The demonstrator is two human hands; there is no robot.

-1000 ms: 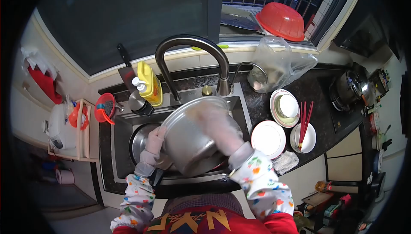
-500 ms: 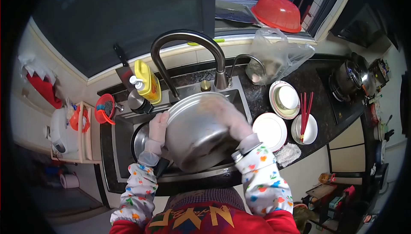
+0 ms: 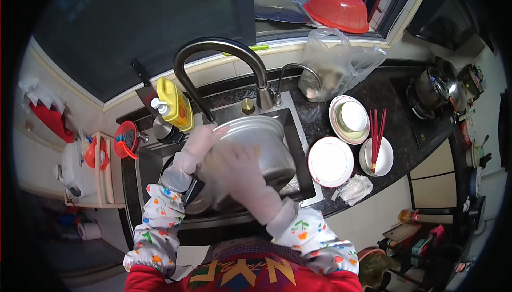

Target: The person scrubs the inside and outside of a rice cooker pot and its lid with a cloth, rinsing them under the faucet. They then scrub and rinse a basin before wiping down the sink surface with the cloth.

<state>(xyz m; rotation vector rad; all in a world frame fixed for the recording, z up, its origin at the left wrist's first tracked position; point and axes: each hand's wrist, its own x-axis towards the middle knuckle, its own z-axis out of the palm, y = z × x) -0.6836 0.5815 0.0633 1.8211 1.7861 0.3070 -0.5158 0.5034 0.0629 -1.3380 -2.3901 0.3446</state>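
A large metal pot (image 3: 272, 161) is tilted over the sink (image 3: 304, 158), its side turned up toward me. My left hand (image 3: 198, 141), in a translucent glove, grips the pot at its upper left rim. My right hand (image 3: 237, 172), gloved as well, presses against the pot's outer side and is smeared by motion. A yellowish-brown edge shows by its fingertips; what it is I cannot make out. Behind the left wrist, another pan with a dark handle (image 3: 194, 190) lies in the sink, mostly hidden.
A tall faucet (image 3: 261, 73) arches over the sink. To its left stand a yellow bottle (image 3: 178, 110) and a red basket (image 3: 127, 134). On the right counter are a white plate (image 3: 330, 161), stacked bowls (image 3: 353, 117), a bowl with red chopsticks (image 3: 385, 158), a white cloth (image 3: 354, 190) and a plastic bag (image 3: 341, 68).
My right hand has swept left and down across the pot's side. The pot has turned in my hands, and my left hand has shifted up along its rim. The view has shifted slightly.
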